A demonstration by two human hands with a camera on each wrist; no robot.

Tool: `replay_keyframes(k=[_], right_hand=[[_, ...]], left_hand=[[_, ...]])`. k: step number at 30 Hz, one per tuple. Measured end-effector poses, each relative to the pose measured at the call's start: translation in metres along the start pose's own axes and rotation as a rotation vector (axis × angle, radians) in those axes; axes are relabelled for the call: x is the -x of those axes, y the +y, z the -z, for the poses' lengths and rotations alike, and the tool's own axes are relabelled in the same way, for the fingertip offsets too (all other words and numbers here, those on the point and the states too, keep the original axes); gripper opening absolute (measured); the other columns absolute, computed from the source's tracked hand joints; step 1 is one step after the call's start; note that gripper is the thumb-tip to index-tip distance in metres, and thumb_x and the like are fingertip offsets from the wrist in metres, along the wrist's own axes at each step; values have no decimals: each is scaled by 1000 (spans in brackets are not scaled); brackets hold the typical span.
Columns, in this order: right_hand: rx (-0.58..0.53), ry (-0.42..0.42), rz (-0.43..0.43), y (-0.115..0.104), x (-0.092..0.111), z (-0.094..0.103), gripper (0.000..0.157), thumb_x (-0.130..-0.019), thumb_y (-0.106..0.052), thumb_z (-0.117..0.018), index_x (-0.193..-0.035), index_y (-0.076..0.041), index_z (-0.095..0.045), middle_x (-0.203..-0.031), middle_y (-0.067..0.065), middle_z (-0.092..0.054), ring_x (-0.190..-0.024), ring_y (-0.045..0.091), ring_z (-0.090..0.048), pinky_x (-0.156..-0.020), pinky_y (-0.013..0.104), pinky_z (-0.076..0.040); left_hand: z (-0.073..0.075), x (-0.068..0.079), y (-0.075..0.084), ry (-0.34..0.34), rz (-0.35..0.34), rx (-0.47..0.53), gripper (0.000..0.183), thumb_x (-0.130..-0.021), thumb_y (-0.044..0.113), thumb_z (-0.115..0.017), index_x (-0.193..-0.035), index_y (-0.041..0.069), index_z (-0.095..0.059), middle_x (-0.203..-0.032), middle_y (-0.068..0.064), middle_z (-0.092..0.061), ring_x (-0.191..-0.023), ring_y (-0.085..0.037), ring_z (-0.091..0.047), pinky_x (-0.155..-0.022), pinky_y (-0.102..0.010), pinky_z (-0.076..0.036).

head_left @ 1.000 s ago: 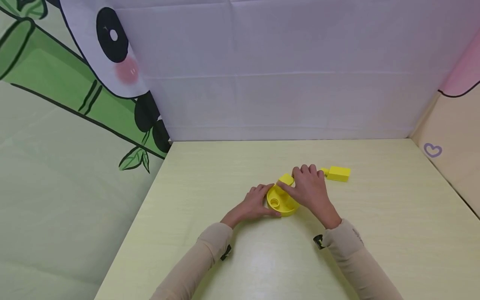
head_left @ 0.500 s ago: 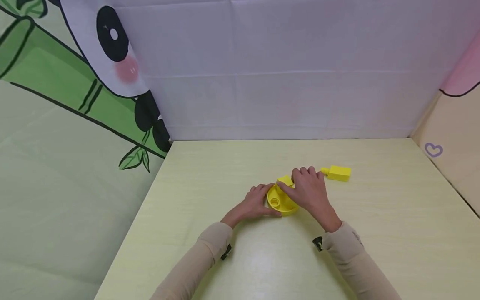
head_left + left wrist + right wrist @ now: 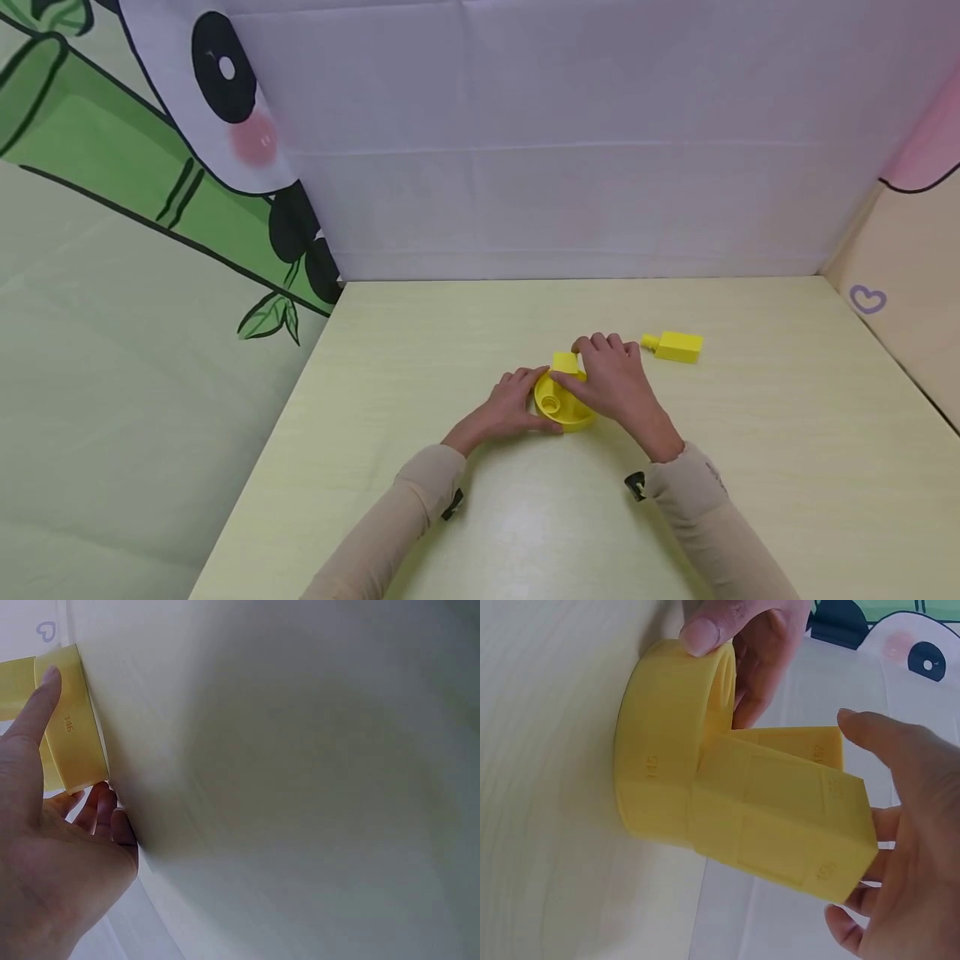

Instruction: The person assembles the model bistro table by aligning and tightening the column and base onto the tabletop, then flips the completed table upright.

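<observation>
On the pale wood-grain surface (image 3: 525, 533) sits a round, shallow, yellow plastic-looking base (image 3: 656, 750), two yellow rectangular plastic-looking blocks (image 3: 787, 821) rising from it at different angles. At the base's left side, the left hand (image 3: 513, 408) grips its wall between thumb and fingers. Over the base, the right hand (image 3: 618, 379) is half closed about the blocks, its thumb touching one. Beyond the base, to its right, lies a yellow rectangular pegged block (image 3: 678, 347).
</observation>
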State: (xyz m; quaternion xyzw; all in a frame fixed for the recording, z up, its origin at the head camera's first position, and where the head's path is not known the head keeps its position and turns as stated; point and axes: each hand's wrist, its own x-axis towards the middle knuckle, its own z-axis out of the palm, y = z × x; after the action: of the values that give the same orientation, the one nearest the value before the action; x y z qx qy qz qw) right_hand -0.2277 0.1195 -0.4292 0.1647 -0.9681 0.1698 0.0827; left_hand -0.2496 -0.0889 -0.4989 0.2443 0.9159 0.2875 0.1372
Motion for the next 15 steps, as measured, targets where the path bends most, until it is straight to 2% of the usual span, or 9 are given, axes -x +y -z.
replay_keyframes(k=[3, 5, 7, 10, 12, 15], right_hand=[[0, 3, 1, -1, 1, 0, 52, -94, -45, -74, -121, -1, -67, -112, 16, -64, -104, 38, -52, -91, 57, -37], [3, 16, 7, -1, 2, -1, 47, -94, -42, -75, -117, -1, -68, -110, 16, -64, -104, 39, -52, -90, 57, -37], [7, 39, 18, -1, 1, -2, 43, -93, -41, -76, -108, -2, -67, -103, 14, -63, -100, 37, -52, -89, 56, -36], [22, 67, 36, -1, -2, -7, 46, -93, -47, -76, -98, -3, -63, -91, 10, -58, -92, 34, -50, -86, 54, -34], [18, 74, 41, -2, -4, -9, 50, -92, -51, -75, -97, -3, -62, -88, 8, -57, -89, 33, -49, -85, 54, -33], [-4, 58, 37, -1, -3, -8, 50, -93, -51, -74, -103, -3, -65, -93, 9, -60, -91, 33, -49, -86, 55, -33]], left_hand=[[1, 0, 0, 1, -2, 1, 103, -83, 53, -83, -163, 13, -32, -152, -10, -45, -128, -28, -40, -109, -45, -38], [1, 1, 0, 2, -3, -4, 103, -84, 53, -83, -163, 12, -32, -152, -11, -45, -128, -28, -40, -109, -44, -38], [2, 1, 0, 3, -2, -6, 102, -84, 53, -83, -162, 11, -32, -152, -11, -45, -128, -28, -40, -109, -45, -38], [3, 2, 1, 2, 2, 3, 101, -84, 52, -83, -162, 13, -32, -152, -11, -45, -129, -29, -40, -110, -45, -37], [3, 3, 1, 0, 5, 14, 100, -84, 52, -83, -162, 14, -33, -152, -10, -45, -129, -28, -39, -110, -46, -37], [2, 3, 1, -2, 6, 27, 101, -84, 52, -83, -162, 13, -33, -152, -10, -45, -129, -28, -39, -110, -46, -37]])
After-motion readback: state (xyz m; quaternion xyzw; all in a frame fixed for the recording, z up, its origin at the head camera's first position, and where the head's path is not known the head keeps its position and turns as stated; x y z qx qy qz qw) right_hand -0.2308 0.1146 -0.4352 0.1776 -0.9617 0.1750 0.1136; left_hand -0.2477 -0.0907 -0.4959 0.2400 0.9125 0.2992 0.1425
